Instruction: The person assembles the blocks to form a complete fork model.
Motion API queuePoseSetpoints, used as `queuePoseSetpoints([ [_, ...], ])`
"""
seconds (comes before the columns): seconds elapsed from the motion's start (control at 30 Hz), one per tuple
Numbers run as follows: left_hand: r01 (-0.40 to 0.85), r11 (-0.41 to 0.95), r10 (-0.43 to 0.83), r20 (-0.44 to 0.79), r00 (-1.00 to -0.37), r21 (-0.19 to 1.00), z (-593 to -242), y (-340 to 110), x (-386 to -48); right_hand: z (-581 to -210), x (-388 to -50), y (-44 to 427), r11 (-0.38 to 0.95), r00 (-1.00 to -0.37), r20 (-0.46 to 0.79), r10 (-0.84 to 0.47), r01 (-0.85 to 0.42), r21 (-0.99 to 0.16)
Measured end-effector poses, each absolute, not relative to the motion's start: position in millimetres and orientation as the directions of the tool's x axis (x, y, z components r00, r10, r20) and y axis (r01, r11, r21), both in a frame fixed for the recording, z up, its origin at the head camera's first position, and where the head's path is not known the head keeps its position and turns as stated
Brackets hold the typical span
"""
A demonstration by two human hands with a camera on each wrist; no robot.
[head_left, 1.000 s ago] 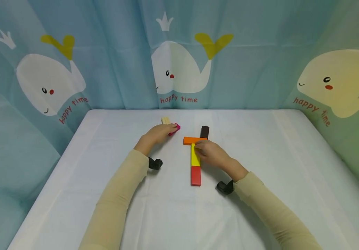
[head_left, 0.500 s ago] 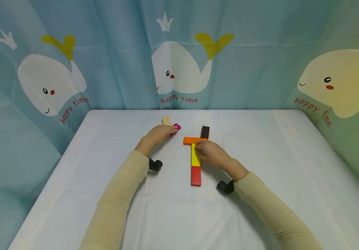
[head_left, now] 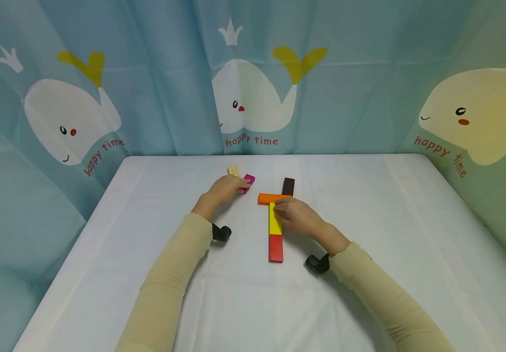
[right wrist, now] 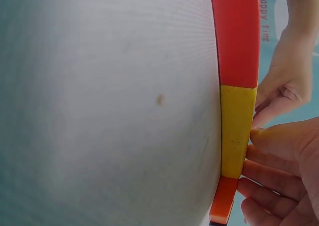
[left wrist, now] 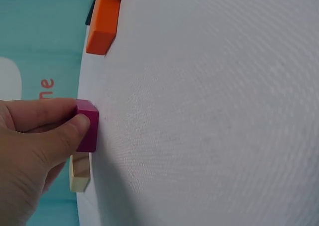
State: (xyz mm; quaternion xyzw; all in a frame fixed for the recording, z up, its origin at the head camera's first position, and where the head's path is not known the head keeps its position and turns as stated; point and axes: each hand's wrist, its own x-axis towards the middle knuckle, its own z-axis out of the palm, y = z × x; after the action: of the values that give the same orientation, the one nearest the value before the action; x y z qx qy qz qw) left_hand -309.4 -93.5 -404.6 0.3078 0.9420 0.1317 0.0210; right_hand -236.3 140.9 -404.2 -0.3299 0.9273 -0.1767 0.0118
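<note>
My left hand pinches a magenta block between thumb and fingers, at the far side of the table. Just behind that hand lies a pale wooden block, partly hidden. My right hand rests its fingertips on a yellow block, with the fingers fairly straight in the right wrist view. A red block joins the yellow one end to end on the near side. Across its far end lies an orange block, and a dark brown block stretches back from the orange one's right end.
A white cloth covers the table. Beyond its far edge hangs a blue-green curtain printed with whales, and it continues along both sides. Black wrist devices sit below each hand.
The magenta block has turned slightly in my left hand, which has shifted a little to the right. My right hand and the joined blocks stay where they were.
</note>
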Motion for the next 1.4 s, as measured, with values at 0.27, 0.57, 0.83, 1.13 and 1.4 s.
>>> queuePoseSetpoints([
  [0.27,0.58,0.78,0.583,0.066,-0.81,0.234,-408.7,-95.3,-309.8,-404.1,-234.9,139.9,0.724,-0.787,0.091,-0.61,-0.6,-0.341],
  [0.57,0.526,0.782,0.537,0.068,-0.841,0.333,-414.5,-95.6,-312.0,-402.5,-233.3,139.0,0.724,-0.789,0.09,-0.607,-0.596,-0.347],
  [0.83,0.505,0.798,0.516,0.059,-0.855,0.329,-413.3,-90.6,-311.8,-400.7,-232.5,139.7,0.723,-0.784,0.085,-0.615,-0.603,-0.337],
  [1.13,0.491,0.796,0.506,0.056,-0.861,0.352,-408.4,-83.1,-309.8,-402.9,-234.9,140.8,0.72,-0.784,0.085,-0.614,-0.602,-0.345],
  [1.4,0.464,0.812,0.484,0.035,-0.874,0.354,-408.5,-78.0,-309.4,-403.1,-235.0,140.8,0.711,-0.777,0.097,-0.622,-0.613,-0.344],
])
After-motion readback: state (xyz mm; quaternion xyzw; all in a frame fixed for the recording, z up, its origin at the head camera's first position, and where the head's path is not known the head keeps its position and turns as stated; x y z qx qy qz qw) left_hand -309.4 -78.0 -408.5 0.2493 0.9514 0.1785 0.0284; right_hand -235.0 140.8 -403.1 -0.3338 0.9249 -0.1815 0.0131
